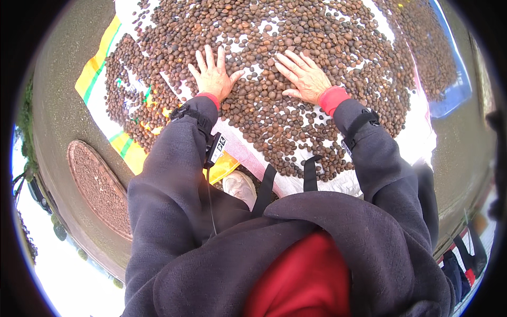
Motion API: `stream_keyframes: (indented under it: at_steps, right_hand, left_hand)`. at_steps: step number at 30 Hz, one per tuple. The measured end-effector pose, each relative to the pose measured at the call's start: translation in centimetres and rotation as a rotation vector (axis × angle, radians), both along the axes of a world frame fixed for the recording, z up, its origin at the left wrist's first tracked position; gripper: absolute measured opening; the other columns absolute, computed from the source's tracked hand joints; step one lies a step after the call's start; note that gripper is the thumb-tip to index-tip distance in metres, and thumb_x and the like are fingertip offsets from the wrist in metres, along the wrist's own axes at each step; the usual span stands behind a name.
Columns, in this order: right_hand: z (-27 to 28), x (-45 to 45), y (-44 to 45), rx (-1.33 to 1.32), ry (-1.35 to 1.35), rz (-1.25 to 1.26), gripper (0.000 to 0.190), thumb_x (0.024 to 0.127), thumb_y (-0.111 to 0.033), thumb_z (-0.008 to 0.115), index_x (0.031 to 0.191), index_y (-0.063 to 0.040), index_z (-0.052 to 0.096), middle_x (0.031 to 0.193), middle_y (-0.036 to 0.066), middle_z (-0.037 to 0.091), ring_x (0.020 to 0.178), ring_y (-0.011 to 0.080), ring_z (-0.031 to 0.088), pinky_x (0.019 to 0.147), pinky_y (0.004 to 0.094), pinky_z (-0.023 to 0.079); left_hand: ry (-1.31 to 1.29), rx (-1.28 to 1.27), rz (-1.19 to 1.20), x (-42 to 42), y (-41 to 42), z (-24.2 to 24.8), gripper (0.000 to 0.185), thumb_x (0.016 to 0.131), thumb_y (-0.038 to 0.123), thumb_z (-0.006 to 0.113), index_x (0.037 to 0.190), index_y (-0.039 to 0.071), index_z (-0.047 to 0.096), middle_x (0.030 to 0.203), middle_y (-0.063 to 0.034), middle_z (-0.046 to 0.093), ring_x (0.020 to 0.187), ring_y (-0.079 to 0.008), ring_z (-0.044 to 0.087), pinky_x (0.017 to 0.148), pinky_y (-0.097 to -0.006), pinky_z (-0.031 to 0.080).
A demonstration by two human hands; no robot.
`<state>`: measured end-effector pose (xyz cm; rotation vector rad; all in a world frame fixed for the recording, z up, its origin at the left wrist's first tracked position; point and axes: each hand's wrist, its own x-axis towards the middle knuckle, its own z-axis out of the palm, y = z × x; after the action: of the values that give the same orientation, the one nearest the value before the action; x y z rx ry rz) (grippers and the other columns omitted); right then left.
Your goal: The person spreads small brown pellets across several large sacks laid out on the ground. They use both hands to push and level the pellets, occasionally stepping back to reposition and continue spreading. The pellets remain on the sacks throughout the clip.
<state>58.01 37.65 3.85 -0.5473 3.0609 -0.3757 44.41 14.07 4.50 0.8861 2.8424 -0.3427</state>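
Observation:
Round brown seeds or nuts (273,107) lie spread thickly over white woven plastic sheets (416,130) on the ground. My left hand (215,78) rests palm down on them with its fingers spread, gripping nothing. To its right, my right hand (304,77) also lies flat on the seeds, fingers somewhat apart and pointing up and left. Between the two hands are more seeds, with patches of white sheet showing through. What lies under the palms is hidden.
A blue sheet (455,95) with more brown seeds lies at the right. At the left, an oval tray (75,152) holds small brown pieces. Yellow and green sheet edging (93,77) borders the left side. My shoe (239,188) stands near the lower sheet edge. Black straps (311,174) hang in front of me.

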Motion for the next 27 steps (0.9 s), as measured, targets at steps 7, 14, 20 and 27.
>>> stream_keyframes:
  at_steps: [7,14,20,27]
  right_hand:
    - [-0.2,-1.4,2.0,0.066,-0.008,-0.56,0.067,0.082,-0.05,0.051,0.134,-0.01,0.035,0.142,0.012,0.024,0.132,0.0299,0.019,0.106,0.0465,0.017]
    - [2.6,5.7,-6.3,-0.102,-0.17,-0.17,0.071,0.077,-0.046,0.058,0.132,-0.007,0.035,0.142,0.015,0.024,0.132,0.0317,0.02,0.107,0.045,0.018]
    - [3.4,2.4,-5.6,0.069,-0.198,0.231,0.062,0.077,-0.047,0.057,0.127,-0.012,0.044,0.14,0.008,0.029,0.131,0.0271,0.021,0.106,0.0454,0.019]
    - [4.5,2.3,-0.3,0.013,-0.049,-0.054,0.056,0.08,-0.041,0.057,0.128,-0.015,0.044,0.141,0.007,0.029,0.13,0.0261,0.027,0.105,0.0464,0.021]
  left_hand:
    - [-0.177,0.154,0.142,0.5,-2.1,1.6,0.095,0.071,0.071,0.05,0.141,0.016,0.017,0.144,-0.0237,0.006,0.131,-0.0462,0.005,0.099,-0.0629,0.018]
    - [-0.343,-0.017,-0.021,2.8,-1.2,3.8,0.101,0.067,0.073,0.051,0.142,0.018,0.013,0.147,-0.0164,0.0,0.134,-0.0414,0.002,0.098,-0.0658,0.014]
    - [-0.353,-0.053,-0.117,0.6,-3.5,4.6,0.119,0.052,0.072,0.065,0.142,0.017,0.01,0.147,-0.0159,0.002,0.134,-0.0415,0.003,0.098,-0.0658,0.014]
    - [-0.308,0.05,0.283,-0.3,-2.2,4.3,0.116,0.056,0.079,0.054,0.143,0.017,0.008,0.147,-0.0175,0.002,0.134,-0.0415,-0.001,0.101,-0.0622,0.014]
